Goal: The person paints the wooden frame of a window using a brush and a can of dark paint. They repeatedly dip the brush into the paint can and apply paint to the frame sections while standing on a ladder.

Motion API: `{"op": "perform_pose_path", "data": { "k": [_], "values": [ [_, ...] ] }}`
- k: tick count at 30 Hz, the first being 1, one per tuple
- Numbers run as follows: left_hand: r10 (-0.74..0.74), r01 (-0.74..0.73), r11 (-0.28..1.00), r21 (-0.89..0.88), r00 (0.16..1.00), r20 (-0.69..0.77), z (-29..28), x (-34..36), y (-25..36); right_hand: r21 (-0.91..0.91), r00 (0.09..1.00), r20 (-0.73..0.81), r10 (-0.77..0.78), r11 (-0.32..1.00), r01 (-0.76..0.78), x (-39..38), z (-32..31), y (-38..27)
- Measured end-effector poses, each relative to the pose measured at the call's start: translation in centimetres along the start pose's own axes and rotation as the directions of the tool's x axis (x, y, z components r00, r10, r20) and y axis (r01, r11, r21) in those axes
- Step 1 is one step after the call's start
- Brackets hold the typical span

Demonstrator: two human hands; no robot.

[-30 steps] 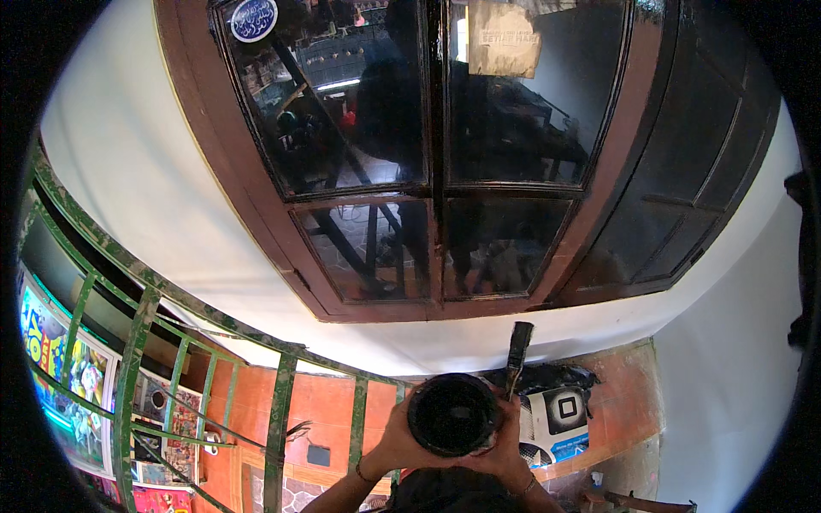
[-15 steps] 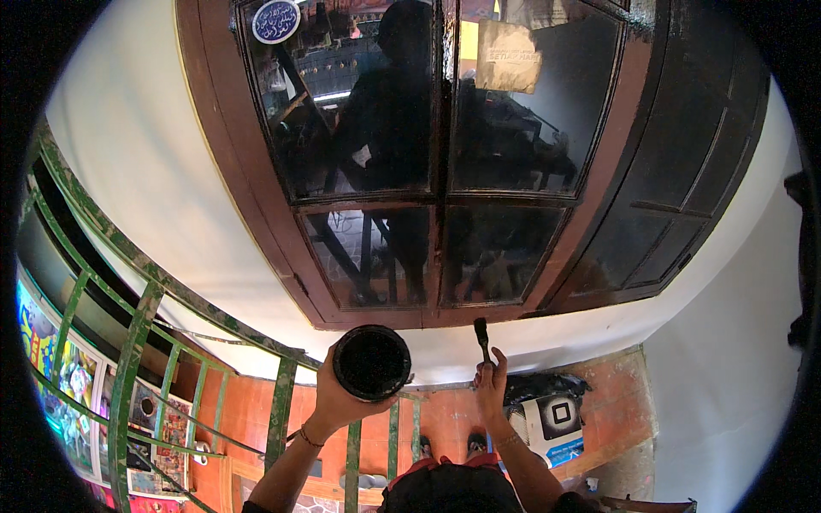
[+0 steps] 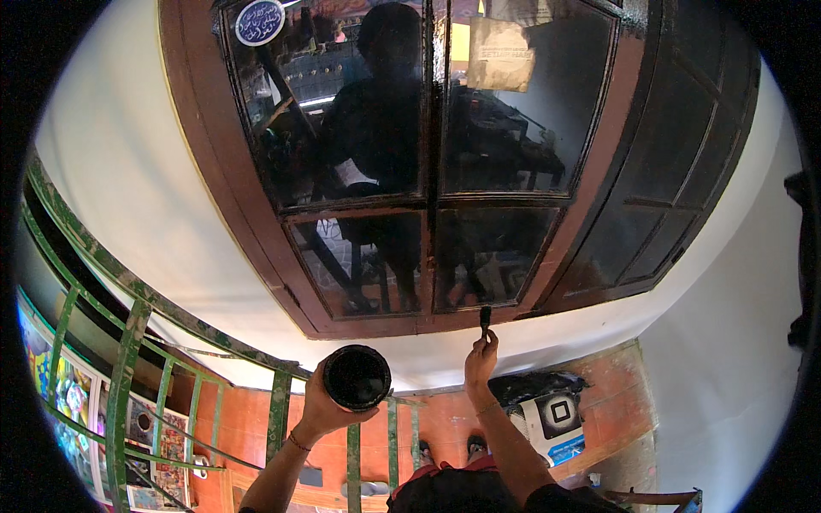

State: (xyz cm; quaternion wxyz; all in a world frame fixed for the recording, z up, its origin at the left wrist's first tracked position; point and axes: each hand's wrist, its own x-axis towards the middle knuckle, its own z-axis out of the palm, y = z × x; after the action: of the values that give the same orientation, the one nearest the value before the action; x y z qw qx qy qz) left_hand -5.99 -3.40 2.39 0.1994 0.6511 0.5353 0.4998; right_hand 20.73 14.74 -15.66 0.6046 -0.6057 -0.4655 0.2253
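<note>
My left hand is wrapped round a round can of dark paint, its open top facing up. Held by the handle in my right hand is a paintbrush. Its dark bristles point up and overlap the bottom rail of the brown window frame; I cannot tell whether they touch it. The frame has four glass panes with black, glossy bars between them. A reflection of a person shows in the glass.
Green metal scaffolding stands on the left. A white-and-blue box and black plastic lie on the orange tiled floor at the right. A dark shutter stands right of the window, and a paper piece is stuck on the glass.
My right hand has raised the brush slightly up to the frame's lower edge. The can in my left hand has shifted a little left and down, and the whole view has shifted slightly.
</note>
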Motion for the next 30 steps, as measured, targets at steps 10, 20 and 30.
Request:
{"op": "perform_pose_path", "data": {
  "k": [10,20,30],
  "values": [
    [-0.084,0.082,0.991,-0.106,0.996,-0.02,0.4,0.3,-1.2,-0.054,0.999,0.04,0.029,0.998,-0.026,-0.4,2.3,0.4],
    [-0.048,0.046,0.998,-0.032,0.997,-0.06,-0.1,1.1,-0.2,-0.049,0.962,0.264,-0.065,0.996,0.081,-4.7,3.9,-3.0],
    [-0.024,0.029,0.998,0.047,0.995,-0.097,-0.1,0.6,-0.2,-0.134,0.967,0.253,-0.037,0.988,0.073,-5.4,4.1,-3.5]
  ]
}}
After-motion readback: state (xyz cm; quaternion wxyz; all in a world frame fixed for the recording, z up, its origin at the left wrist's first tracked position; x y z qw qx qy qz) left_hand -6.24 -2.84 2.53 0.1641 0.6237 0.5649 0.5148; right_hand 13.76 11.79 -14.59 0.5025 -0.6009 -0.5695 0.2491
